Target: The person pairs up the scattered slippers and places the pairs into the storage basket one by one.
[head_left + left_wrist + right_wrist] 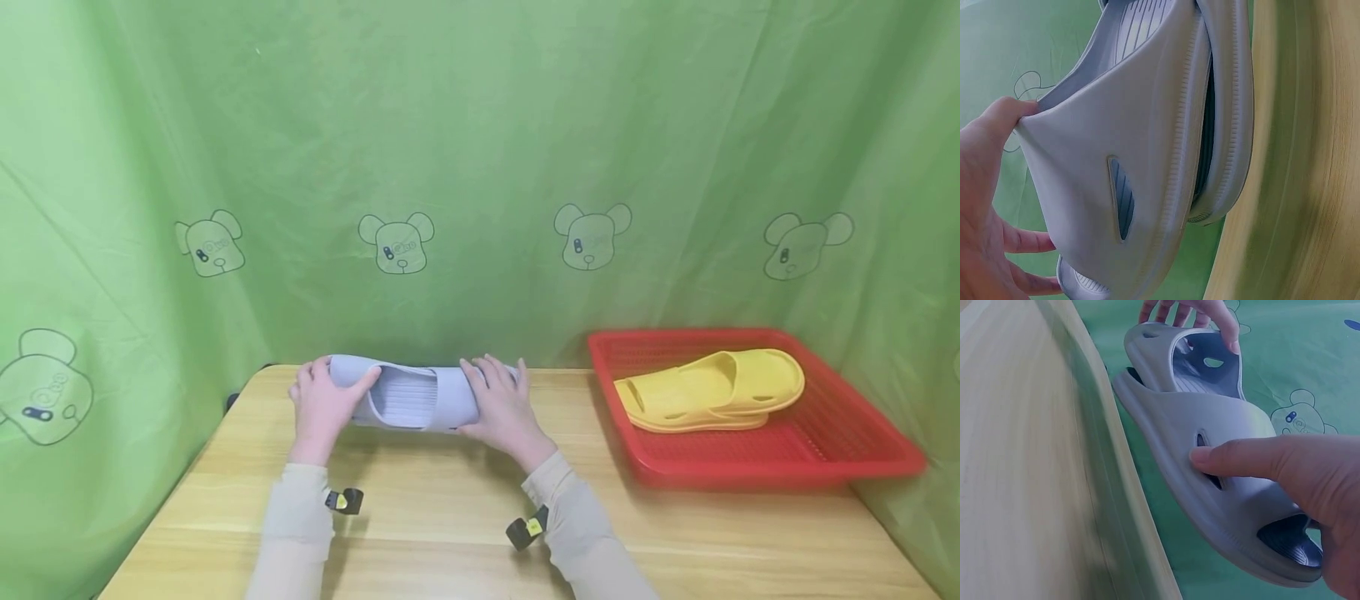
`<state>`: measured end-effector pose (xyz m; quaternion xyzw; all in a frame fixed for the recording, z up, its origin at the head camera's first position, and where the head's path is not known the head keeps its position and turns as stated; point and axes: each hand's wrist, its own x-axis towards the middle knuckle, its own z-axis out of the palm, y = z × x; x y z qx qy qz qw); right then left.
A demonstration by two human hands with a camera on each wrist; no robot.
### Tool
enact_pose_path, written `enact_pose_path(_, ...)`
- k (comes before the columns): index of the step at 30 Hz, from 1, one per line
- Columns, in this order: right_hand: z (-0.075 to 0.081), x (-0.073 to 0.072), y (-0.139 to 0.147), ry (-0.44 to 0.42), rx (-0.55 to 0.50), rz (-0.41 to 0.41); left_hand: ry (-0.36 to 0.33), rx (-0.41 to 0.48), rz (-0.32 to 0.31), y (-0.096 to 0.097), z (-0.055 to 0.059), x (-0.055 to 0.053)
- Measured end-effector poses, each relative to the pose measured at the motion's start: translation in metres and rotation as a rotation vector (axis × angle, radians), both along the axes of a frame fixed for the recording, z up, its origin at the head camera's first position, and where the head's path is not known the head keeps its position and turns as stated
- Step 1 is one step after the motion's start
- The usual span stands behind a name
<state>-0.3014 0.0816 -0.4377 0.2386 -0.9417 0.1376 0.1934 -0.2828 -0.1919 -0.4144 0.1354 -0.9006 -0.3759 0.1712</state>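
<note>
A pair of pale grey-blue slippers [457, 402] is held lengthwise above the back of the table, the two nested heel to toe. At the left end my left hand [322, 410] grips one slipper. In the left wrist view its thumb pinches the edge of the strap [1079, 134], with other fingers on the far side. My right hand [508, 414] grips the other end. Its thumb [1235, 457] presses beside the slot in the near slipper's strap [1222, 415], as the right wrist view shows. The right hand's other fingers are mostly hidden in that view.
To the right, a red plastic basket [862, 450] stands on the wooden table [420, 533]. Yellow slippers [675, 392] lie stacked in it, toe to the right. A green curtain [480, 125] with bear-head drawings hangs behind and at both sides.
</note>
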Motion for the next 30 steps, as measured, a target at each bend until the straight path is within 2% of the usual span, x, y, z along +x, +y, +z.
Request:
enact_pose_path(8,-0.001,-0.001,0.002,0.081,0.092,0.069,0.008,-0.014,-0.007,0.001,0.0,0.0)
enact_pose_path(19,-0.006,-0.008,0.007,0.204,0.03,0.149,0.019,-0.02,-0.01,0.003,0.0,0.001)
enact_pose_path(30,-0.011,-0.011,0.006,0.255,-0.026,0.174,0.054,-0.027,0.011,0.008,0.003,0.002)
